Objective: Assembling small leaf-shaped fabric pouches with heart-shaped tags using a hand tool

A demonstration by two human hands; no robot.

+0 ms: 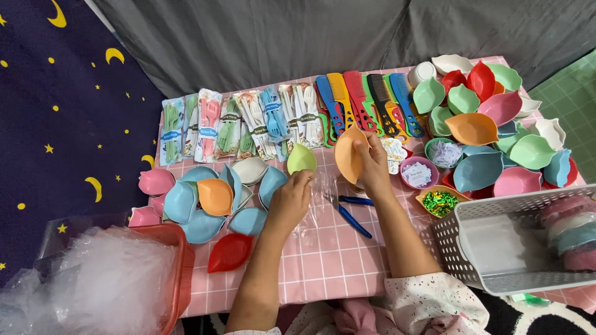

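Observation:
My right hand (374,162) holds an orange leaf-shaped dish (348,155) upright above the pink checked cloth (323,260). My left hand (290,200) holds a green leaf-shaped dish (301,159) by its lower edge and touches a clear plastic wrapper (320,197) lying on the cloth. Blue-handled scissors (352,214) lie just right of the left hand, under the right wrist.
Leaf dishes in blue, orange, pink and red (205,201) lie at the left, and a bigger pile (490,130) at the right. Cutlery packs (242,127) and combs (366,102) line the back. A white basket (496,248) stands right, a red basket of plastic wrap (124,279) left.

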